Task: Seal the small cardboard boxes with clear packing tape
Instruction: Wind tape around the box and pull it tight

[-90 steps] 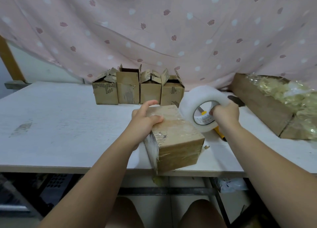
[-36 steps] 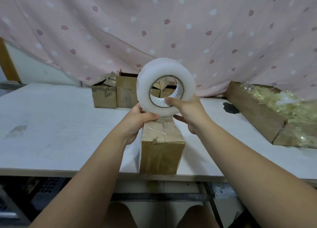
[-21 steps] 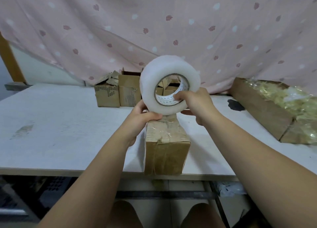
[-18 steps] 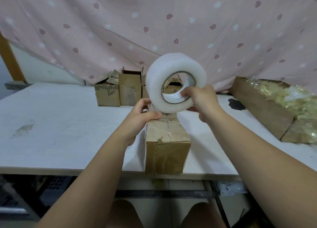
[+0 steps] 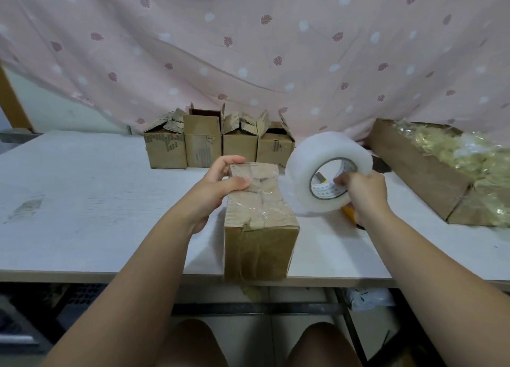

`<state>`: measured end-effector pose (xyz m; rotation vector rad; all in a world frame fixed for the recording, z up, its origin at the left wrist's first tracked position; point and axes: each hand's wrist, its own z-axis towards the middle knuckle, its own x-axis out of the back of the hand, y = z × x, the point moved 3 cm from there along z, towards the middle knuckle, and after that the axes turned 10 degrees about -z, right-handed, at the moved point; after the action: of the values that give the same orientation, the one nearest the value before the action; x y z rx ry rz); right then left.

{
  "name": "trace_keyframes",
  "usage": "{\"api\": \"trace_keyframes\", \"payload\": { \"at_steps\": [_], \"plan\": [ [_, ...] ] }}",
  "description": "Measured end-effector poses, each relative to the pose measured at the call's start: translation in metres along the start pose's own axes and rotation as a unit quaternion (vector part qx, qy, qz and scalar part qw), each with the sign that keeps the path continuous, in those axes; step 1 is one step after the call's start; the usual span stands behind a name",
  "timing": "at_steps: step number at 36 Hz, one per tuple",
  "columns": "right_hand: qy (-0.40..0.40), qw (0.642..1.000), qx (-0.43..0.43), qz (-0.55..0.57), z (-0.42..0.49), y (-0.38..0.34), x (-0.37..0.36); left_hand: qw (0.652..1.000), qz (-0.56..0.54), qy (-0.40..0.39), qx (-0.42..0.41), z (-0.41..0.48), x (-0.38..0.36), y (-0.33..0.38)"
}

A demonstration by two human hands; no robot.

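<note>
I see the left hand gripping the cardboard box (thumb on top) at the table's near edge. The right hand holds the tape roll beside it, fingers hooked through its core.

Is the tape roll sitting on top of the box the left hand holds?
No, the right hand holds the tape roll beside the box, off its right side.

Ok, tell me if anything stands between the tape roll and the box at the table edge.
Nothing visible. The tape roll in the right hand is just right of the cardboard box, only bare table between them. The left hand grips the box's far top end, outside that gap.
</note>
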<state>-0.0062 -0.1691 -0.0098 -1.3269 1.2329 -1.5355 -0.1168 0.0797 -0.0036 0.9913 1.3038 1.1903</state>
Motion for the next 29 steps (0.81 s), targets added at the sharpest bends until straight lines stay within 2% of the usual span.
{"api": "trace_keyframes", "payload": {
  "at_steps": [6, 9, 12, 17, 20, 22, 24, 26, 27, 29],
  "plan": [
    [-0.021, 0.997, 0.021, -0.070, 0.000, 0.018, -0.006, 1.000, -0.006, 0.028, 0.006, -0.001, -0.004, 0.000],
    [-0.036, 0.992, 0.047, -0.113, -0.004, 0.029, -0.008, 0.997, -0.025, 0.069, -0.003, 0.000, -0.005, 0.001],
    [-0.025, 0.980, 0.087, -0.177, -0.008, 0.033, -0.005, 0.994, -0.022, 0.110, -0.014, -0.002, -0.003, 0.006],
    [-0.013, 0.968, 0.130, -0.215, -0.014, 0.024, 0.002, 0.989, -0.008, 0.146, -0.002, -0.003, 0.003, 0.015],
    [-0.018, 0.942, 0.175, -0.286, -0.017, 0.017, 0.001, 0.987, 0.035, 0.155, -0.008, -0.004, 0.005, 0.024],
    [-0.026, 0.930, 0.193, -0.311, -0.018, 0.015, 0.000, 0.982, 0.127, 0.137, -0.012, -0.005, -0.001, 0.035],
    [-0.044, 0.929, 0.211, -0.300, -0.019, 0.013, -0.001, 0.949, 0.299, 0.093, -0.027, -0.005, -0.011, 0.047],
    [-0.065, 0.934, 0.222, -0.271, -0.023, 0.012, -0.002, 0.854, 0.513, 0.056, -0.064, -0.005, -0.029, 0.062],
    [-0.069, 0.937, 0.225, -0.259, -0.024, 0.012, -0.003, 0.818, 0.568, 0.041, -0.084, -0.006, -0.040, 0.067],
    [-0.066, 0.939, 0.226, -0.250, -0.026, 0.014, -0.003, 0.795, 0.598, -0.002, -0.096, -0.006, -0.060, 0.070]
  ]
}}
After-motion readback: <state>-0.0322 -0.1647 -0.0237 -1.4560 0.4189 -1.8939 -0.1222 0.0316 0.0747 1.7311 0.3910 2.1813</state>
